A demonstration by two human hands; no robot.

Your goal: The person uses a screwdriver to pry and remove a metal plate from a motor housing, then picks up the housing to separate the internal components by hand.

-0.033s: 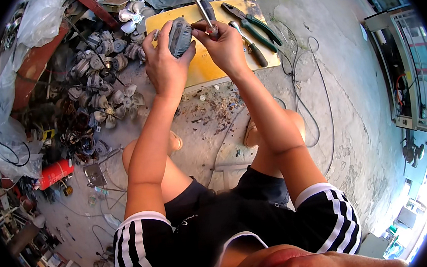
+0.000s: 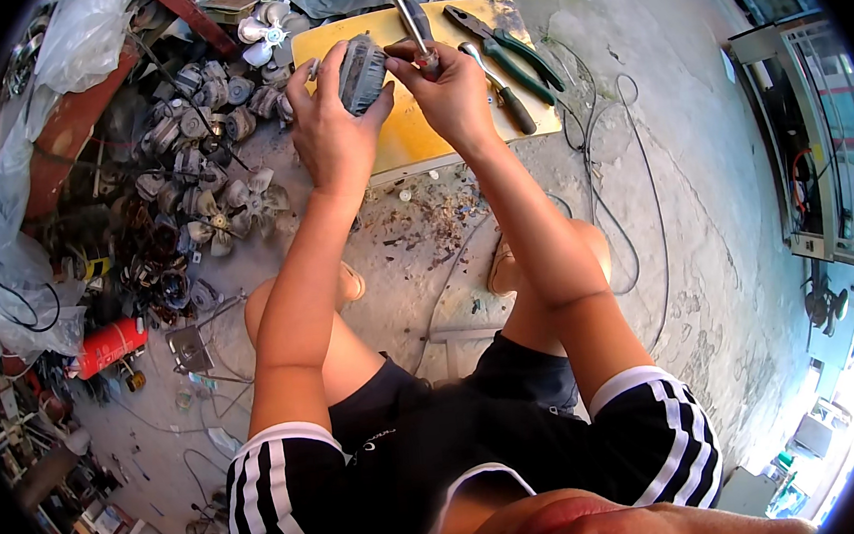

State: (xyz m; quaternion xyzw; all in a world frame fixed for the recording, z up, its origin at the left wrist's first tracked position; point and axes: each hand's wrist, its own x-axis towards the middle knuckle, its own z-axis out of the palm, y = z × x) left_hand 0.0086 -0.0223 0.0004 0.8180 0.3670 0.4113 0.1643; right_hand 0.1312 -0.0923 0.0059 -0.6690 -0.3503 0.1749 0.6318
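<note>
Above a yellow low table (image 2: 400, 147), my left hand (image 2: 332, 139) is wrapped round a grey, ribbed, round motor body (image 2: 362, 75), held on edge. My right hand (image 2: 452, 94) grips a screwdriver (image 2: 403, 10) with a reddish see-through handle, its metal shaft slanting up and away. The right thumb and forefinger are pinched close to the motor's right side; whether they also hold something small there cannot be made out. On the table right of my hands lie green-handled pliers (image 2: 521, 57) and a dark-handled tool (image 2: 513, 108). Another black handle (image 2: 416, 17) shows behind the screwdriver.
Heaped at the left are several small motors (image 2: 202, 114) and metal fan blades (image 2: 253, 202), with a white fan (image 2: 264, 34) farther back. A red cylinder (image 2: 112, 347) lies nearer. Cables (image 2: 591, 154) loop across the concrete floor at right, before a glass-fronted cabinet (image 2: 806, 132).
</note>
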